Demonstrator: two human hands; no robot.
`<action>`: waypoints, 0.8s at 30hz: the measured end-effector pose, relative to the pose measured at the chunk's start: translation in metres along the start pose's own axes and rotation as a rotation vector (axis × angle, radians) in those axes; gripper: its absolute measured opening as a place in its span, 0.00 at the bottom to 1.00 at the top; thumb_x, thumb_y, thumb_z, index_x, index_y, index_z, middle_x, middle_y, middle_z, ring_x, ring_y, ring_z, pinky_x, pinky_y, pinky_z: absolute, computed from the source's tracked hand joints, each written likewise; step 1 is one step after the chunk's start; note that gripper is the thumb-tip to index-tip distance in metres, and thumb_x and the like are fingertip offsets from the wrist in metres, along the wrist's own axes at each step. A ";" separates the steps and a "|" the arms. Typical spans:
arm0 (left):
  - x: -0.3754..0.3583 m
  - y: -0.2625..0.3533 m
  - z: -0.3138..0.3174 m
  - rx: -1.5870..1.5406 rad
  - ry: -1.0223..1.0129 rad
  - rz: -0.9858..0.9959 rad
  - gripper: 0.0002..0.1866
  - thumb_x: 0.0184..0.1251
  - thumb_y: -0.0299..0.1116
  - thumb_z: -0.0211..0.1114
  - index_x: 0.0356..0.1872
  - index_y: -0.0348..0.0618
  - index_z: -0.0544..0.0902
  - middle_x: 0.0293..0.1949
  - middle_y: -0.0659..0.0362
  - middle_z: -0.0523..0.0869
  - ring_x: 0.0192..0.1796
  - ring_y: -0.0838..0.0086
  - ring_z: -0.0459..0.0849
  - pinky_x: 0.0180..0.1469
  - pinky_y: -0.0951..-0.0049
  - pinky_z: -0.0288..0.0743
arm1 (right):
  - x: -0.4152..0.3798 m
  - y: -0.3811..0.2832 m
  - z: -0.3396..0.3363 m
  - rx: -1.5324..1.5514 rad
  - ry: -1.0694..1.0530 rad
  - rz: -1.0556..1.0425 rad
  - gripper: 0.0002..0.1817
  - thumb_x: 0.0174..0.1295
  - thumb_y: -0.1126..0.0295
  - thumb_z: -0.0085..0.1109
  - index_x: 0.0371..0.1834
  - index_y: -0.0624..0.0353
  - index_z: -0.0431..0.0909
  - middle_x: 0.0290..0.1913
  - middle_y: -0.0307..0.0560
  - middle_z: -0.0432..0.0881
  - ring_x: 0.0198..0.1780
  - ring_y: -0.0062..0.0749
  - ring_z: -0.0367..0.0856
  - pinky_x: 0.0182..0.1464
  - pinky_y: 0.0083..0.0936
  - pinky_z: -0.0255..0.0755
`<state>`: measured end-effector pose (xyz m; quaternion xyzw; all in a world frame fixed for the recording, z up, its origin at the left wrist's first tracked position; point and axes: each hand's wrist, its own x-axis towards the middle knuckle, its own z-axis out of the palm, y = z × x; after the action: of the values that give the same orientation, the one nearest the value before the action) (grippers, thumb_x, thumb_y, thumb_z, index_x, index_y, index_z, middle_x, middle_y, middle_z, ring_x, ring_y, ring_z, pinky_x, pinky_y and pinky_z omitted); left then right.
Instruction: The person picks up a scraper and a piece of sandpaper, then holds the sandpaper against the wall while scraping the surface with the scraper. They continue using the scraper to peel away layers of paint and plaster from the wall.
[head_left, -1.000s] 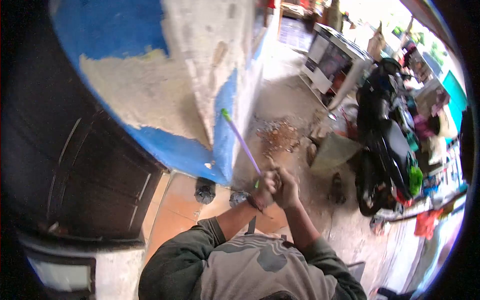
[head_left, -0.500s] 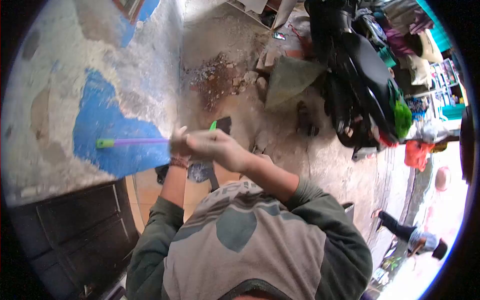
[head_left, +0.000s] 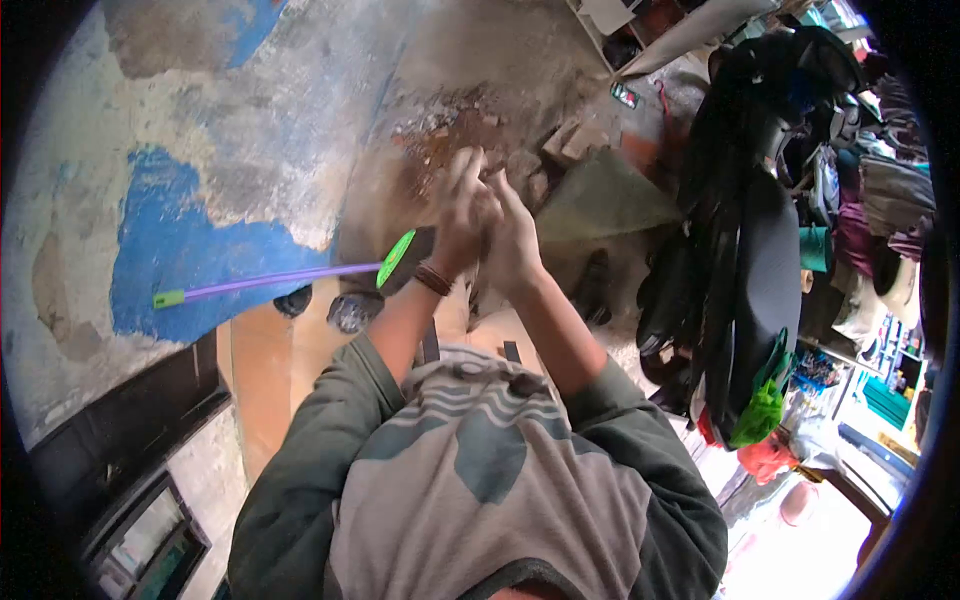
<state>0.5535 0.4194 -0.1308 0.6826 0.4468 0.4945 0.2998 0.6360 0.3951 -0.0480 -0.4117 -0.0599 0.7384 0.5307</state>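
My left hand [head_left: 464,212], with a brown band at its wrist, is raised in front of my chest. Against its side rests my right hand [head_left: 512,232], palm turned inward. Both are blurred, fingers stretched out, and no object shows in either. Left of them a purple-handled tool [head_left: 290,279] with green ends leans by the wall. Past my fingertips lies broken rubble [head_left: 450,125] on the floor.
A peeling blue and grey wall [head_left: 200,240] stands on the left. To the right are a black motorbike [head_left: 750,270], a greenish sheet [head_left: 610,200] and bricks [head_left: 580,140]. Shelves of goods stand farther right.
The view has turned, and the motorbike sits lower and farther right. My hands have moved up and right from beside the tool, whose green head now shows fully.
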 end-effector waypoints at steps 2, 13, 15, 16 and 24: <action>0.055 0.054 -0.017 -0.890 0.235 -1.303 0.31 0.70 0.52 0.49 0.65 0.39 0.68 0.65 0.47 0.69 0.67 0.60 0.66 0.68 0.62 0.54 | -0.009 -0.030 0.012 -0.078 -0.208 -0.075 0.33 0.71 0.52 0.43 0.70 0.68 0.59 0.73 0.52 0.59 0.74 0.41 0.54 0.72 0.31 0.47; 0.211 0.063 0.013 -0.811 -0.183 -0.284 0.43 0.72 0.65 0.32 0.74 0.38 0.49 0.76 0.51 0.49 0.78 0.59 0.43 0.76 0.60 0.31 | 0.185 -0.128 -0.024 -0.479 0.196 -0.257 0.32 0.72 0.47 0.42 0.66 0.63 0.66 0.65 0.49 0.69 0.67 0.33 0.63 0.67 0.25 0.56; 0.228 0.000 0.036 -0.276 -0.160 0.134 0.35 0.75 0.54 0.37 0.71 0.35 0.54 0.74 0.47 0.53 0.77 0.59 0.47 0.75 0.59 0.39 | 0.175 -0.145 0.032 -0.147 -0.030 -0.274 0.28 0.73 0.48 0.41 0.63 0.60 0.67 0.60 0.43 0.70 0.61 0.29 0.66 0.62 0.29 0.61; 0.237 -0.014 0.044 -0.004 -0.131 0.329 0.31 0.76 0.48 0.39 0.70 0.34 0.57 0.73 0.45 0.55 0.76 0.58 0.50 0.75 0.59 0.43 | 0.175 -0.154 0.047 -0.082 -0.016 -0.141 0.30 0.72 0.45 0.40 0.66 0.57 0.65 0.60 0.39 0.70 0.62 0.28 0.65 0.62 0.31 0.61; 0.329 -0.080 0.020 -0.299 0.119 -0.685 0.11 0.60 0.33 0.69 0.34 0.38 0.78 0.25 0.65 0.75 0.29 0.81 0.76 0.34 0.83 0.72 | 0.205 -0.281 0.055 -0.787 0.034 -0.760 0.19 0.55 0.72 0.66 0.52 0.59 0.80 0.43 0.45 0.80 0.40 0.23 0.78 0.44 0.21 0.74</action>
<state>0.5840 0.7519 -0.0717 0.4124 0.5887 0.4639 0.5178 0.7853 0.7056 0.0247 -0.5404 -0.4675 0.4099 0.5670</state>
